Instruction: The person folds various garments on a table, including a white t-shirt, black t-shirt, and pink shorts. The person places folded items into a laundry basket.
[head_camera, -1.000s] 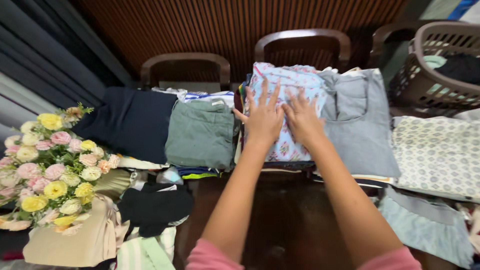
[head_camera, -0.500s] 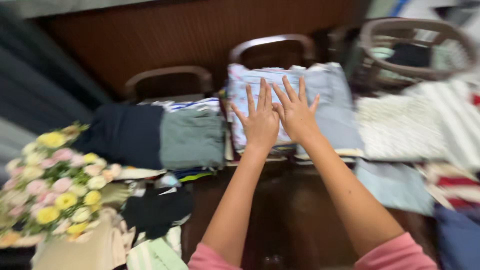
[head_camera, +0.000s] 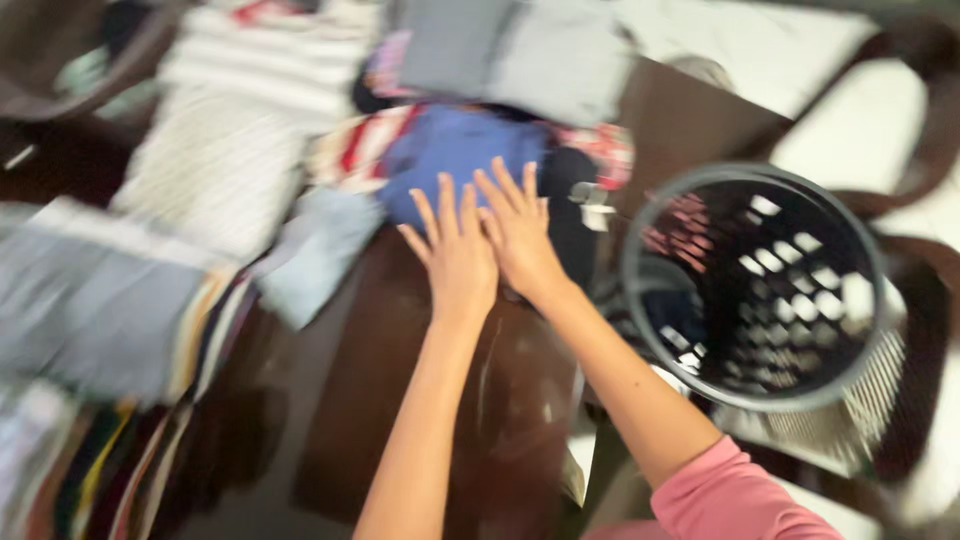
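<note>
Blue garment (head_camera: 450, 150) lies at 12 o'clock on the dark brown worktop (head_camera: 400, 400), among blurred folded clothes. Left hand (head_camera: 455, 255) and right hand (head_camera: 520, 235) are side by side, fingers spread flat, holding nothing, fingertips at the garment's near edge. A dark slotted laundry basket (head_camera: 755, 285) stands at 3 o'clock.

Blurred view down onto a dark brown glossy table (head_camera: 400, 420), catching pale reflections. Heaped along the left and far sides with folded clothes (head_camera: 230, 150) in grey, striped and red. To the right, just beside the table edge, a round dark laundry basket (head_camera: 760, 290) with latticed walls. Beyond it, pale floor (head_camera: 850, 130) and a curved brown chair back (head_camera: 935, 120).
</note>
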